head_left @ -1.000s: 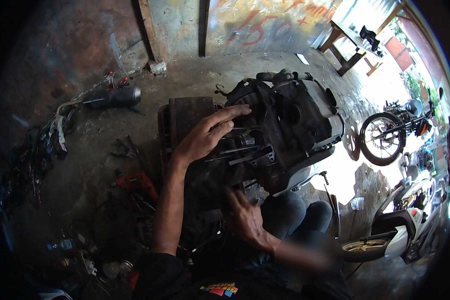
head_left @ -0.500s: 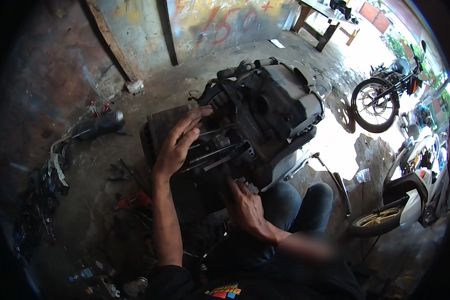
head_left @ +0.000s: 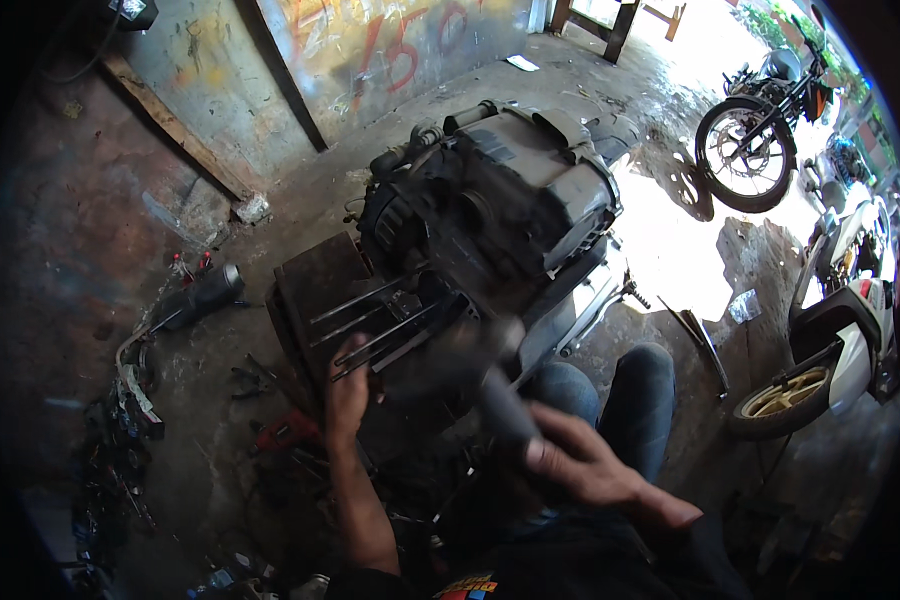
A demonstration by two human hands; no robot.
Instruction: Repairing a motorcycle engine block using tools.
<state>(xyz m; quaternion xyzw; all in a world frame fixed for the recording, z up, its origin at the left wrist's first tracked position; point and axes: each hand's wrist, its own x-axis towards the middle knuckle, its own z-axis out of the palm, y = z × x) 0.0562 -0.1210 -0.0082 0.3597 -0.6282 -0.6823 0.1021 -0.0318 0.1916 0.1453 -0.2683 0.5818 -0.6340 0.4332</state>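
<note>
Left hand (head_left: 348, 396) drawn back, grip unclear, right hand (head_left: 590, 463) wrapping dark tool (head_left: 507, 406), engine (head_left: 505, 215) beyond both

Bright daylight (head_left: 670, 260) falls across a stained grey floor (head_left: 315, 180) below a paint-smeared wall (head_left: 410, 50) with a wooden post (head_left: 177, 128).

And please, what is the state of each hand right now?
Left hand: at the ends of the metal rods; open or closed cannot be told.
Right hand: closed around a blurred tool, perhaps a hammer.
</note>
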